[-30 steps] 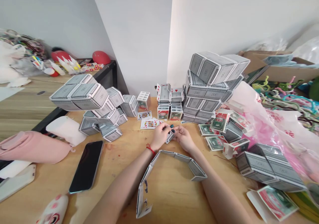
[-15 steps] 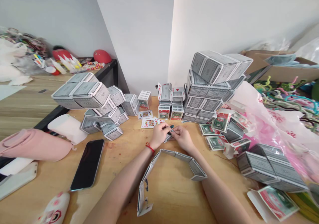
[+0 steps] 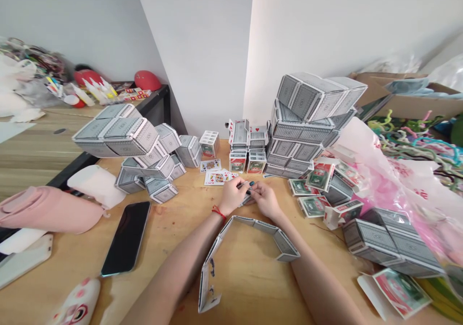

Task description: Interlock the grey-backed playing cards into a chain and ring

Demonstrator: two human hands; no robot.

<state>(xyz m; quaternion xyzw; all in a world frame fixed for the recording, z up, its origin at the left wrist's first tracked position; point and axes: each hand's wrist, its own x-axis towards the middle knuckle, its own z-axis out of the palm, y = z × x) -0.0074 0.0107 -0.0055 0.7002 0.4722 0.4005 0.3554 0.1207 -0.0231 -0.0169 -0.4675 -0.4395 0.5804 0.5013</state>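
My left hand (image 3: 231, 197) and my right hand (image 3: 264, 198) meet at the middle of the wooden table (image 3: 173, 248), both pinched on a small folded playing card piece (image 3: 247, 198) between them. A red thread circles my left wrist. Between my forearms lies a bent chain of joined grey-backed cards (image 3: 249, 240), curving from beside my left arm round to my right arm. Loose face-up cards (image 3: 217, 176) lie just beyond my hands.
Stacks of card-built blocks stand at the left (image 3: 123, 137) and at the back right (image 3: 307, 117). A black phone (image 3: 126, 238) lies left of my arm, with a pink pouch (image 3: 47, 211) further left. Card boxes (image 3: 318, 190) and pink plastic (image 3: 390, 180) crowd the right side.
Both hands stay together on the small card piece, with only slight finger motion. The view has shifted a little.
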